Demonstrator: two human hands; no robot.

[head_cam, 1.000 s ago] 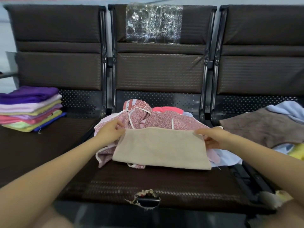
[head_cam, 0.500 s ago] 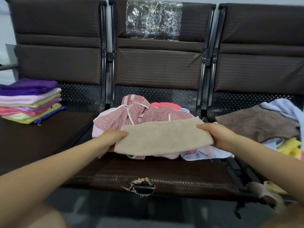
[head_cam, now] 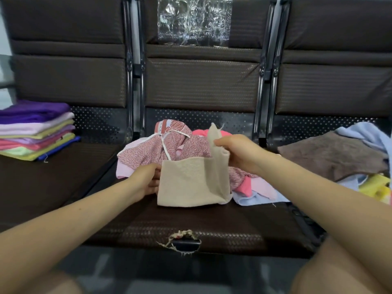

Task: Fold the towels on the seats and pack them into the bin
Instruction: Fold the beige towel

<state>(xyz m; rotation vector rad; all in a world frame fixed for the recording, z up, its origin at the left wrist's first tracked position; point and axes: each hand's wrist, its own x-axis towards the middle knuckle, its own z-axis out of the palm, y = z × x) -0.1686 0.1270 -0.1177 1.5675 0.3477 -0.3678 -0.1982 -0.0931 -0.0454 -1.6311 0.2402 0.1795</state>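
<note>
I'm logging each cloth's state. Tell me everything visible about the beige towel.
The beige towel is a plain, coarse-woven cloth, partly folded over the middle seat, in front of the pink pile. The left hand holds its left edge; the right hand pinches its right end and lifts it upright, towards the left.

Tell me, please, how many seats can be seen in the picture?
3: left seat holding the folded stack, middle seat with the beige towel, right seat under loose towels. More may lie outside the frame.
</note>
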